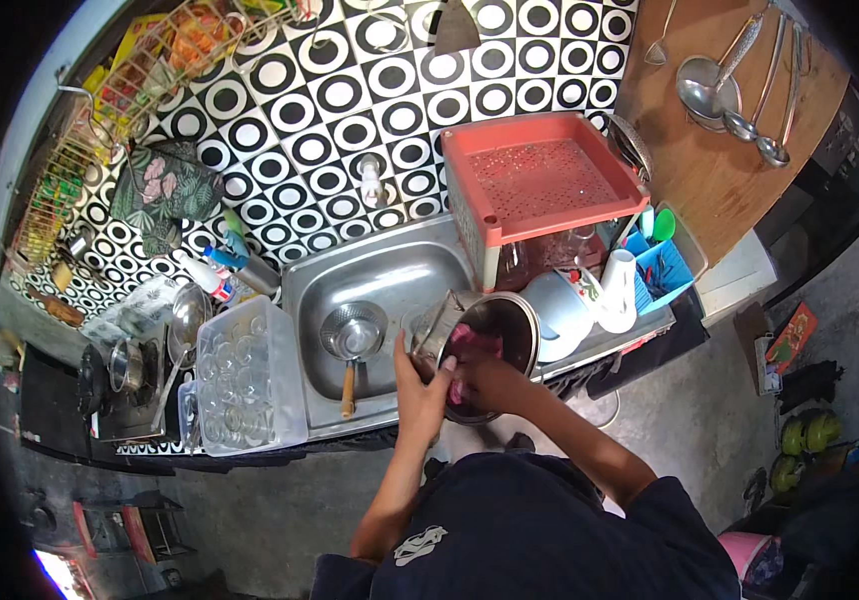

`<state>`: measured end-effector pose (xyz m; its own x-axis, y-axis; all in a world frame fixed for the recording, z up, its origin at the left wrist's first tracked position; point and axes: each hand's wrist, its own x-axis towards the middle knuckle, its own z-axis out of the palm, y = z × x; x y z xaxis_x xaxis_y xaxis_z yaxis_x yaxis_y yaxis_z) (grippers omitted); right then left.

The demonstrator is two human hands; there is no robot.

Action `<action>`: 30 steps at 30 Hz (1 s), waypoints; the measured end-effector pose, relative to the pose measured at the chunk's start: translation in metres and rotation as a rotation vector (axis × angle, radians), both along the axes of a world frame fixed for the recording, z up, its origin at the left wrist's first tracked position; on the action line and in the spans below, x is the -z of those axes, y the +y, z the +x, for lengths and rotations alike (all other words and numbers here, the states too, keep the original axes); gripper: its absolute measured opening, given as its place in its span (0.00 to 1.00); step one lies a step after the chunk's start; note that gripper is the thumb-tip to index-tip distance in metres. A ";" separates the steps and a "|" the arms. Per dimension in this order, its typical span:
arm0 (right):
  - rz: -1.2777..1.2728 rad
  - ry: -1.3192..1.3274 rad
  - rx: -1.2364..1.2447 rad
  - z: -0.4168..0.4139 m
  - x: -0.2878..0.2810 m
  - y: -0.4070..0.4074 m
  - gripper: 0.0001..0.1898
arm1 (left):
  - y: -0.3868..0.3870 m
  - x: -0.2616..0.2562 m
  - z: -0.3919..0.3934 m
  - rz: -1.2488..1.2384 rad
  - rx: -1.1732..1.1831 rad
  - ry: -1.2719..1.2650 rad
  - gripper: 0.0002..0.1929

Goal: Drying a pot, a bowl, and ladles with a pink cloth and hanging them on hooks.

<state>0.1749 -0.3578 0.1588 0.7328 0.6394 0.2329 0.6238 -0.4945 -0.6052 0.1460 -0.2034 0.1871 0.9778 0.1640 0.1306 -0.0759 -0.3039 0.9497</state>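
Observation:
A metal pot [523, 322] is tilted at the sink's right front corner, its dark inside facing me. My left hand [426, 390] grips the pot's left side, thumb near the rim. Inside the pot, my right hand [478, 379] presses on a pink cloth [474, 341]; its fingers are mostly hidden. Behind my left hand, another shiny metal piece [437, 319] shows beside the pot, its kind unclear. A strainer-like metal ladle [354, 334] with a wooden handle lies in the steel sink [407, 262].
A clear plastic bin [291, 375] of glasses stands left of the sink. On the right are a red plastic rack [549, 221], a pale blue bowl [557, 315], white cups [617, 289] and a blue basket [666, 274]. A tap [371, 184] juts from the tiled wall.

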 end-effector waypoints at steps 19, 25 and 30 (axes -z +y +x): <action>0.178 -0.159 -0.127 0.023 -0.033 0.023 0.11 | -0.003 -0.008 -0.021 -0.234 -0.169 -0.008 0.32; -0.032 0.015 -0.242 0.026 -0.038 0.031 0.14 | 0.028 -0.035 -0.024 -0.273 -0.160 -0.052 0.29; 0.133 -0.544 -0.230 0.023 -0.078 0.058 0.16 | 0.068 0.001 -0.017 -0.438 -0.135 -0.001 0.28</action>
<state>0.1983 -0.2996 0.2365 0.3327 0.7070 0.6241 0.9430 -0.2524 -0.2167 0.1293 -0.1357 0.1859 0.9438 0.3299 0.0215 -0.0640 0.1186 0.9909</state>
